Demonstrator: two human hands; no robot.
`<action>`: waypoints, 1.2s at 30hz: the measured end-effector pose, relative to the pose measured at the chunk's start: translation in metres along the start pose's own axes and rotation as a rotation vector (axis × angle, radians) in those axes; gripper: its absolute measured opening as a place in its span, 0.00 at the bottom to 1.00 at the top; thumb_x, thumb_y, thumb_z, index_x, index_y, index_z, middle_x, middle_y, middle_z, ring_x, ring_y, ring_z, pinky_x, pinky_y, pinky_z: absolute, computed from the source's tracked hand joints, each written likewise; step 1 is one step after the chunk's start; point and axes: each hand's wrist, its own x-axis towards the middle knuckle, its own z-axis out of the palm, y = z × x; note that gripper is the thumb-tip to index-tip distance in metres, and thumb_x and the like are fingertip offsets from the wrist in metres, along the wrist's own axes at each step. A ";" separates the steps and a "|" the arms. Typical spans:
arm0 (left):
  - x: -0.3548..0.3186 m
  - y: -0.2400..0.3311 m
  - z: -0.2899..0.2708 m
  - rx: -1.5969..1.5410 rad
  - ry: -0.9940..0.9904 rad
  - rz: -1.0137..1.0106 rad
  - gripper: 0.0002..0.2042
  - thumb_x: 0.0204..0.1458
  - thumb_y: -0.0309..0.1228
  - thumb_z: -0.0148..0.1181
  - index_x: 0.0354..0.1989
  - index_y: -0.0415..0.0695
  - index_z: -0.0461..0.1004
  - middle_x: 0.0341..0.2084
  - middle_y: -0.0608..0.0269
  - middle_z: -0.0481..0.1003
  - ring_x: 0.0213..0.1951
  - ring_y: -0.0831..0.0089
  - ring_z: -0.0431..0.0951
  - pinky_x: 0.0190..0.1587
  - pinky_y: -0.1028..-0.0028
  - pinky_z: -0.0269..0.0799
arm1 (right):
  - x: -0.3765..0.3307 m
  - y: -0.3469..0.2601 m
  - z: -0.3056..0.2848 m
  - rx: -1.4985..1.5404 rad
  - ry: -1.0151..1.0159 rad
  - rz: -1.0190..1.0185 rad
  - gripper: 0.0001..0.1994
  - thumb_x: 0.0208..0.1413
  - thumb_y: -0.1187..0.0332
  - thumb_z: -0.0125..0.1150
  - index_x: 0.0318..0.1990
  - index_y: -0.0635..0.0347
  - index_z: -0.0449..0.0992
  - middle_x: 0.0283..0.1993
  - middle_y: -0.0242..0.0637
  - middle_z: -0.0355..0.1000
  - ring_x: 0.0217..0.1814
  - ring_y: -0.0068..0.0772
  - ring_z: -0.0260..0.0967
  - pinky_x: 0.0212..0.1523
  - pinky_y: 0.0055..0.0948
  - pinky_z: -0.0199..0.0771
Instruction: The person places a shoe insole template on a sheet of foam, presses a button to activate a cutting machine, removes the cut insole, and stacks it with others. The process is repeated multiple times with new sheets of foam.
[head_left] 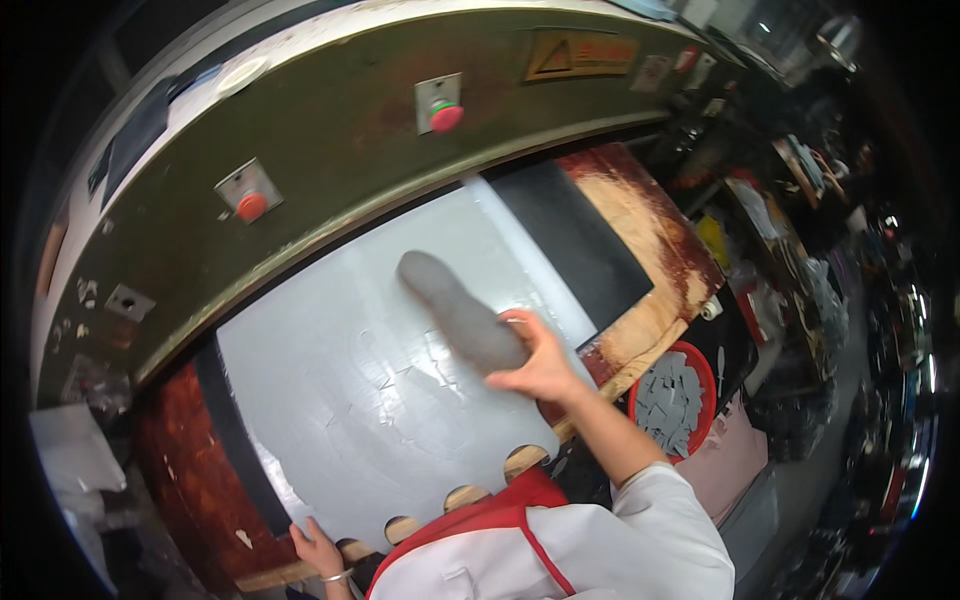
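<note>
My right hand (541, 366) grips the near end of a dark grey sole-shaped piece (452, 305), thumb on one side and fingers on the other. The piece is slightly blurred and lies over a large light grey sheet (340, 400), pointing away to the upper left. I cannot tell whether it touches the sheet. Scalloped cut-outs run along the sheet's near edge, where wood shows through. At the sheet's near left corner, my left hand (318, 552) holds the edge with its fingertips; a bracelet circles that wrist.
Beneath the sheet are a black mat (580, 240) and a worn red-brown board (640, 210). A green machine beam (340, 130) with red buttons (447, 117) spans the far side. A red tub (708, 400) of grey scraps stands at right, near cluttered shelves (780, 230).
</note>
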 end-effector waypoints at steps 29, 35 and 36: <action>0.079 0.058 0.043 0.283 0.054 -0.043 0.13 0.59 0.32 0.53 0.40 0.31 0.70 0.30 0.48 0.75 0.31 0.64 0.71 0.40 0.66 0.69 | 0.125 0.046 -0.024 -0.121 0.591 -0.182 0.39 0.46 0.68 0.69 0.65 0.63 0.55 0.62 0.54 0.60 0.63 0.46 0.61 0.56 0.41 0.69; 0.144 0.048 0.101 0.217 0.117 0.055 0.16 0.60 0.36 0.52 0.38 0.30 0.70 0.28 0.48 0.75 0.30 0.64 0.69 0.38 0.65 0.68 | 0.240 -0.033 -0.042 -0.625 0.830 -0.591 0.43 0.53 0.53 0.59 0.67 0.73 0.45 0.67 0.67 0.44 0.67 0.70 0.42 0.66 0.56 0.43; 0.150 0.050 0.109 0.193 0.093 0.076 0.17 0.61 0.37 0.51 0.38 0.30 0.70 0.27 0.49 0.74 0.29 0.65 0.68 0.38 0.65 0.68 | 0.255 -0.043 -0.039 -0.710 0.814 -0.577 0.45 0.54 0.51 0.59 0.67 0.72 0.41 0.68 0.72 0.37 0.69 0.75 0.36 0.66 0.59 0.41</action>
